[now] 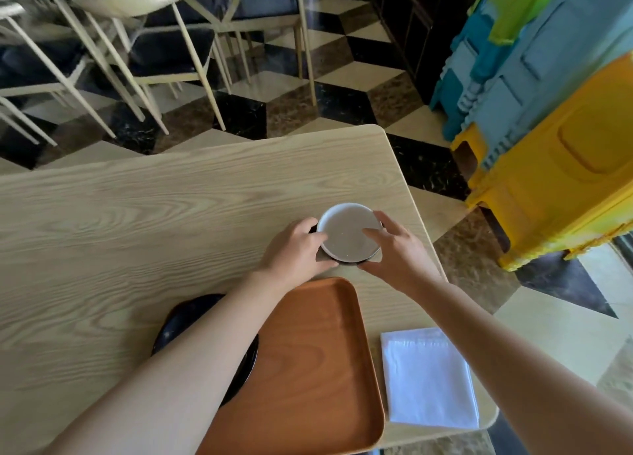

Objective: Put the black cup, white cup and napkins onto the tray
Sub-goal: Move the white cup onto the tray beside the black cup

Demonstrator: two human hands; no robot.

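Observation:
A round white cup, seen from above, stands on the wooden table just beyond the tray. My left hand grips its left side and my right hand grips its right side, fingers reaching over the rim. A dark edge shows under the white cup; I cannot tell what it is. The brown wooden tray lies near me with nothing on its visible surface. A black round dish sits partly under my left forearm, at the tray's left edge. White folded napkins lie right of the tray.
The table's right edge runs close to the napkins. Stacked blue and yellow plastic stools stand to the right. Chairs with pale legs stand beyond the table on a chequered floor.

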